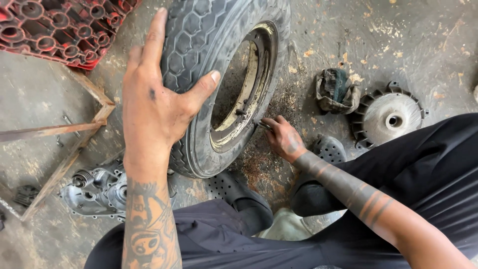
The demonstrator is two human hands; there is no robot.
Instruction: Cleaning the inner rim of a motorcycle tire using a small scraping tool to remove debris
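Grimy concrete floor (408,45); left hand (154,104) fingers spread on tyre (199,74), right hand (284,139) fingers pinching a tool (262,124)

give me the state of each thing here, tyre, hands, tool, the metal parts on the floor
tyre: upright on its tread, still on the rim
left hand: open, spread flat on the tyre
right hand: pinching a thin metal tool by the rim
fan disc: lying flat
engine cover: lying on the floor
rag: crumpled

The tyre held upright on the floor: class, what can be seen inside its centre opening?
Inside the tyre sits a worn, pale metal rim with a stud; the far side is hidden.
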